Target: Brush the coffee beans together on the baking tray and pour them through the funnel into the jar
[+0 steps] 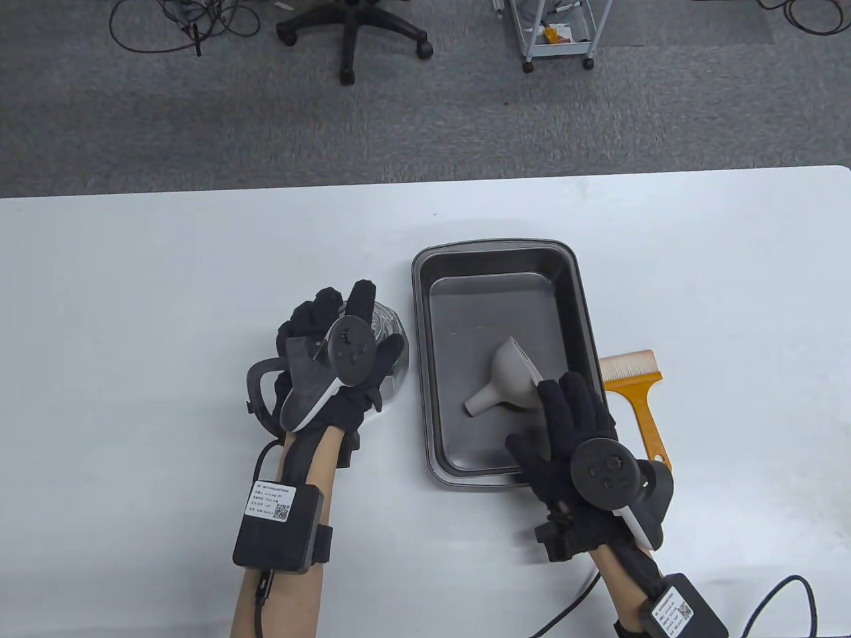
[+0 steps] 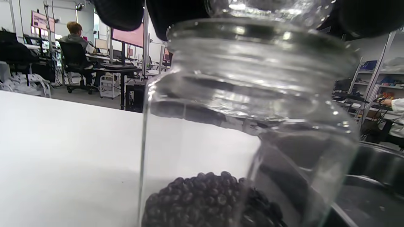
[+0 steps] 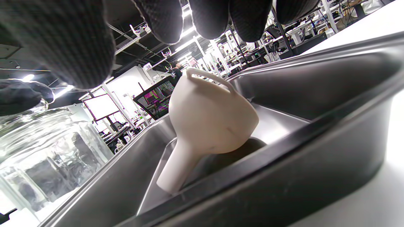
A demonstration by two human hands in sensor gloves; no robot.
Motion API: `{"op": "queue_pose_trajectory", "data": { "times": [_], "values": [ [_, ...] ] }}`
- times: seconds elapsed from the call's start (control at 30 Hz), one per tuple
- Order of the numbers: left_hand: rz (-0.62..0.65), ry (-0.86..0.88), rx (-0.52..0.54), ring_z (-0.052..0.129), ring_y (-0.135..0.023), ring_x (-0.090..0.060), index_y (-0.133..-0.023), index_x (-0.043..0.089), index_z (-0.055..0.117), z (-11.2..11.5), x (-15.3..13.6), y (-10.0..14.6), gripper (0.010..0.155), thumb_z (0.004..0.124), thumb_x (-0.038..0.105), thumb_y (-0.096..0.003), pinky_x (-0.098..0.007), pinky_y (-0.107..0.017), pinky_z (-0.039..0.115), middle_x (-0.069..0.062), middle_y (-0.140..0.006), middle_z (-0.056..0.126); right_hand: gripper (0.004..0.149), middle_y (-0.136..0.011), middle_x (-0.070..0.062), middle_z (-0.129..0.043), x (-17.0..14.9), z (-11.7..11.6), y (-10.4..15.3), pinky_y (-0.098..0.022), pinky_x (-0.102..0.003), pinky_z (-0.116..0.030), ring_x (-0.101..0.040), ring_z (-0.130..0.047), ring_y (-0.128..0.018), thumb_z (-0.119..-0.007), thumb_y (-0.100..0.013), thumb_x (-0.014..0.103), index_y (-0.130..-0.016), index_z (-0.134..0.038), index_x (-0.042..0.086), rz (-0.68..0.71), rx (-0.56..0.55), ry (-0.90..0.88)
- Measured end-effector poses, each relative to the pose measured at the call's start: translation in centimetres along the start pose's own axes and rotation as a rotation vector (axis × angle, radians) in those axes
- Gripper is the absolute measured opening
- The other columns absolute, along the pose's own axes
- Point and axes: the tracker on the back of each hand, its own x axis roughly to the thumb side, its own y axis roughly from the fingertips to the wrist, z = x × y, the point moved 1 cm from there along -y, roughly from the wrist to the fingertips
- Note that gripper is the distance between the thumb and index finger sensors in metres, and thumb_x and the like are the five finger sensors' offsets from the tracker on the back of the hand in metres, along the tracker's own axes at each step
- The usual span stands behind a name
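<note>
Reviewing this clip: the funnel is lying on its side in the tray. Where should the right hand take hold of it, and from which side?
Probably the wide cone of the funnel, taken from above on the right hand's side. It lies tipped in the baking tray, spout toward the near left, so the rounded bowl faces up and offers the broadest hold.

On the worktop [image 1: 133, 266] the baking tray [image 1: 585, 312] sits in front of me with the funnel [image 1: 508, 379] lying on its side inside it, spout toward my left. The jar [image 1: 392, 332] stands just left of the tray — coffee beans [image 2: 208, 201] lie in its bottom. The brush [image 1: 638, 392] lies just right of the tray, bristles away from me.
</note>
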Motion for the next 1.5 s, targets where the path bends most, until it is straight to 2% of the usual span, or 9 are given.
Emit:
{"op": "queue_pose_trajectory", "data": {
  "times": [0.13, 0.5, 0.77, 1.07, 1.5],
  "values": [
    [0.012, 0.006, 0.026, 0.047, -0.114, -0.038, -0.111, 0.049, 0.037, -0.5, -0.6, 1.3, 0.084, 0.068, 0.082, -0.0402, -0.062, -0.08, 0.051, -0.003, -0.124, 0.042, 0.08, -0.116, -0.011, -0.05, 0.0, 0.2, 0.1, -0.074, -0.061, -0.052, -0.043, -0.058, -0.104, -0.083, -0.04, 0.065, -0.105, -0.051, 0.029, 0.003, -0.005, -0.004],
    [-0.004, 0.075, 0.086, 0.044, -0.115, -0.038, -0.112, 0.048, 0.037, -1.5, -4.4, 5.6, 0.084, 0.069, 0.081, -0.0412, -0.063, -0.08, 0.05, -0.003, -0.125, 0.04, 0.08, -0.117, -0.011, -0.05, 1.2, 0.3, 0.9, -0.074, -0.062, -0.051, -0.044, -0.051, -0.106, -0.083, -0.04, 0.065, -0.105, -0.052, 0.03, 0.05, -0.037, 0.015],
    [-0.026, 0.105, 0.103, 0.041, -0.115, -0.039, -0.112, 0.048, 0.036, 0.2, -7.7, 8.3, 0.084, 0.069, 0.082, -0.0412, -0.063, -0.08, 0.049, -0.004, -0.125, 0.038, 0.08, -0.117, -0.008, -0.055, 0.7, 0.7, 0.6, -0.074, -0.062, -0.048, -0.041, -0.048, -0.107, -0.082, -0.039, 0.066, -0.105, -0.053, 0.031, 0.042, -0.051, 0.009],
    [-0.049, 0.073, 0.155, 0.037, -0.116, -0.039, -0.112, 0.049, 0.033, 1.6, -10.3, 11.1, 0.087, 0.068, 0.083, -0.0405, -0.064, -0.08, 0.048, -0.003, -0.126, 0.035, 0.082, -0.118, -0.007, -0.053, 0.4, 0.8, 0.3, -0.075, -0.063, -0.043, -0.04, -0.043, -0.109, -0.082, -0.037, 0.069, -0.105, -0.053, 0.034, 0.077, -0.062, 0.047],
    [-0.025, -0.006, 0.179, 0.027, -0.118, -0.037, -0.111, 0.055, 0.031, 4.3, -11.4, 12.1, 0.086, 0.065, 0.087, -0.0388, -0.066, -0.08, 0.043, 0.004, -0.128, 0.027, 0.083, -0.121, -0.002, -0.038, 1.7, 0.3, 0.9, -0.074, -0.066, -0.027, -0.036, -0.026, -0.111, -0.078, -0.034, 0.075, -0.105, -0.049, 0.042, 0.217, -0.035, 0.22]
  ]
}}
